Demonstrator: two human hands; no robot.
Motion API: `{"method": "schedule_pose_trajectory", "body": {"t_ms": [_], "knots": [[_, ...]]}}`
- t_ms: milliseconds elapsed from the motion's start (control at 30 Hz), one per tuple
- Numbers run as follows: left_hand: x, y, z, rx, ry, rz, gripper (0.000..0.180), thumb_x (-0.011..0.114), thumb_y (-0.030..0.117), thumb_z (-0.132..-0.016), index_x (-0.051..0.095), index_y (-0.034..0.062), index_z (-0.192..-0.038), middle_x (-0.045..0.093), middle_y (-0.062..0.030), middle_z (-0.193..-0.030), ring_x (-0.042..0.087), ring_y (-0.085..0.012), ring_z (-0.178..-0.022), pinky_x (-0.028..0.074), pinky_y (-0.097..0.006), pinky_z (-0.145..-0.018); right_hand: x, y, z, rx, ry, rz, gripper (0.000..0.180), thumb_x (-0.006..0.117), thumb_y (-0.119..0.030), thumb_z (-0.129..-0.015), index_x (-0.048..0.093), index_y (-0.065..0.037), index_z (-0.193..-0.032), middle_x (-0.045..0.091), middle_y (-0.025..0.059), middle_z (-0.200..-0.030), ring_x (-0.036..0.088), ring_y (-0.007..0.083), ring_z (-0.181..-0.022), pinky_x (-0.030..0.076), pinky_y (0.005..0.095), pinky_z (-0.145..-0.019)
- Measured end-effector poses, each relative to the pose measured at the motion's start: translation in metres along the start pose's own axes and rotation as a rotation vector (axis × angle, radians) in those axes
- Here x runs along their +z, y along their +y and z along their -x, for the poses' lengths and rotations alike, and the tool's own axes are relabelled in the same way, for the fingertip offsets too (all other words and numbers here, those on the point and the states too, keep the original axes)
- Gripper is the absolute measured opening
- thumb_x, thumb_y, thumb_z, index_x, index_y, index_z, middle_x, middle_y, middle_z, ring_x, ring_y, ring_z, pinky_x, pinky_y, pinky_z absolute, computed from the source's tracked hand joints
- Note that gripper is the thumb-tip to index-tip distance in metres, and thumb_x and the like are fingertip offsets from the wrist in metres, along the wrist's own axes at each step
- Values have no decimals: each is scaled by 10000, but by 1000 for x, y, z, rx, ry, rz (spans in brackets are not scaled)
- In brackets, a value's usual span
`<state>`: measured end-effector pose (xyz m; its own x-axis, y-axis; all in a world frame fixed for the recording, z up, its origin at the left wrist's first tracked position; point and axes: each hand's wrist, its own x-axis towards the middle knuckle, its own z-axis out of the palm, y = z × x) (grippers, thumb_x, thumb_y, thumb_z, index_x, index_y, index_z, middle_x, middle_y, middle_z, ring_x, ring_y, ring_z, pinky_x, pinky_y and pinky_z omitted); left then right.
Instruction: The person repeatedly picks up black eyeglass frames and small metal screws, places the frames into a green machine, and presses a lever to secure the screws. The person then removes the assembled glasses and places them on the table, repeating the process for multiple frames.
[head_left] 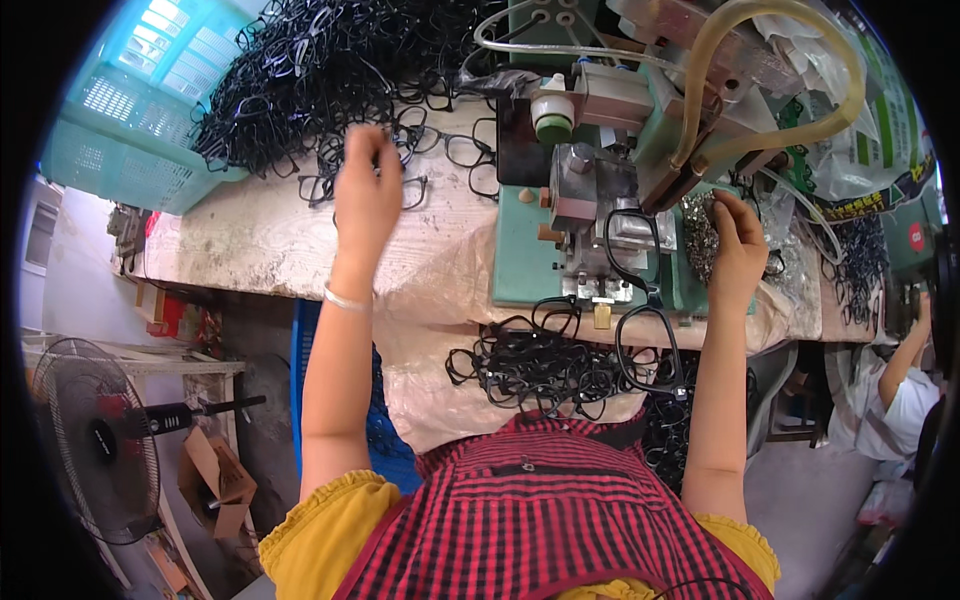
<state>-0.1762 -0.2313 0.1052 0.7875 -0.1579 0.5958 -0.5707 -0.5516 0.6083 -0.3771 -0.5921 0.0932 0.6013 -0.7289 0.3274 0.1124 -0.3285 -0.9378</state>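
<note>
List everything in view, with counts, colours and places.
Bench: one, pale, upper view
Machine: one, green and silver, on bench
Thick hose: one, yellowish, over machine
Single eyeglass frame: one, black, machine front
Frame heaps: several, black, on and before bench
Glittery mass: one, silver, machine's right side
Baskets: apparently two, turquoise, upper left
Crate: one, blue, below bench
Fan: at least one, dark, lower left
Cardboard box: one, brown, beside fan
Co-worker: one, white top, right edge
Apron: one, red-black check, bottom
Left hand: one, above bench
Right hand: one, beside glittery mass
</note>
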Motion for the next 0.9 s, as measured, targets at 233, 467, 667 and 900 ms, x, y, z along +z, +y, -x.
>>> {"method": "schedule_pose_trajectory", "body": {"t_ms": [233, 467, 667, 900], "knots": [[36, -87, -7, -599, -179, 227, 316, 533, 263, -1015, 642, -11, -1127, 616, -53, -659, 587, -125, -581, 444, -296, -540, -53, 11, 32, 73, 94, 193, 205, 633, -56, -942, 707, 6, -1122, 713, 53, -1064, 647, 122, -952, 494, 248, -863], [16, -2, 10, -506, -85, 571, 279, 699, 251, -940, 614, 44, -1105, 519, 36, -713, 433, -36, -574, 328, -196, -483, -28, -53, 44, 16, -67, 66, 201, 682, -37, -887, 706, 10, -1081, 724, 56, -1007, 648, 114, -940, 501, 247, -834], [50, 14, 57, -769, -58, 1100, 157, 578, 210, -998, 564, 75, -919, 647, -86, -854, 547, -152, -687, 447, -294, -604, 46, -74, 38, -183, -94, -129, 347, 713, -20, -821, 651, 11, -1161, 721, 86, -995, 662, 138, -945, 508, 287, -865], [-21, 153, 21, -115, -150, 1370, 315, 356, 365, -1067, 521, 106, -997, 680, -237, -999, 637, -289, -768, 520, -381, -709, 54, -98, 42, -33, -220, -366, 512, 703, -19, -825, 510, 33, -1297, 721, 60, -925, 636, 121, -1001, 445, 259, -950]]}}
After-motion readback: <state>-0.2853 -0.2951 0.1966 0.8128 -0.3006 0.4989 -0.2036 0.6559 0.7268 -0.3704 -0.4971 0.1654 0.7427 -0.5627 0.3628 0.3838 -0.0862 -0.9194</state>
